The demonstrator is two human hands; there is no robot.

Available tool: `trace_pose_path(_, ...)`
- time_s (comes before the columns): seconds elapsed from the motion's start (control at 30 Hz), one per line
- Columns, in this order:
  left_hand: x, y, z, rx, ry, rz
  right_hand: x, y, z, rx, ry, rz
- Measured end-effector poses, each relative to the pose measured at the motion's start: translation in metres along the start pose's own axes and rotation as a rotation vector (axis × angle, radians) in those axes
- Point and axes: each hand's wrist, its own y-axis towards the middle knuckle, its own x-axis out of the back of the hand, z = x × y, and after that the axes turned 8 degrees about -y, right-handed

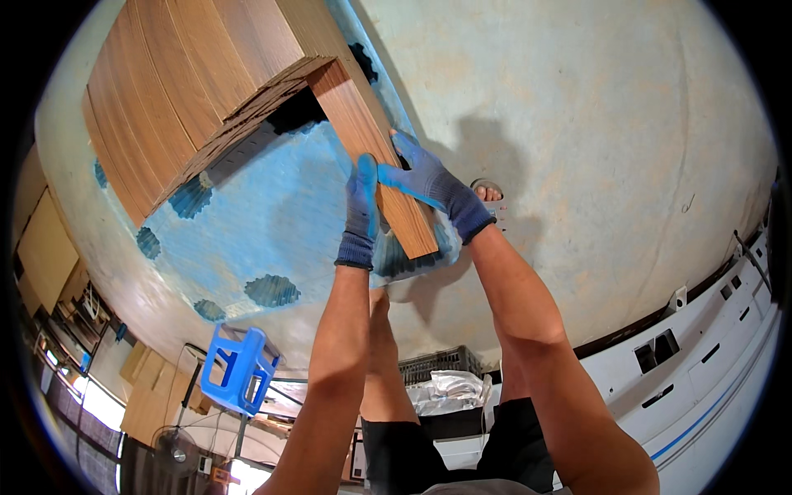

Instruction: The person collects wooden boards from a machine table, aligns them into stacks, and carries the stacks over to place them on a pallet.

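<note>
A stack of brown wood-grain planks (186, 74) lies at the upper left on a blue patterned mat (280, 206). One narrow wood-grain plank (408, 227) slants along the right side of the stack, its near end toward me. Both of my hands wear blue work gloves. Closed against the plank's left edge is my left hand (360, 202), fingers pointing away from me. My right hand (437, 186) grips the right edge, its thumb reaching across the top face toward the left hand. The fingers under the plank are hidden.
Pale, stained floor (594, 148) spreads to the right, where my sandalled foot (488, 191) shows. A blue plastic stool (239, 369) is at lower left, near a fan (176, 450). Behind my legs are a dark crate (441, 363) and a silvery bag (450, 392). White machinery (701, 388) lines the lower right.
</note>
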Motion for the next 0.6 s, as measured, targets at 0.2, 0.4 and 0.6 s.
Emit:
trace_pose_path(0.2, -0.006, -0.006, -0.014, -0.009, 0.092, 0.032, 0.006, -0.001, 0.002, 0.011, -0.100, 0.013)
trace_pose_path(0.4, 0.007, -0.015, -0.036, 0.116, 0.184, -0.043, -0.001, -0.009, 0.022, 0.069, -0.055, 0.002)
trace_pose_path(0.6, -0.012, -0.088, -0.055, -0.017, 0.237, -0.106, 0.029, -0.028, -0.021, 0.202, -0.158, -0.290)
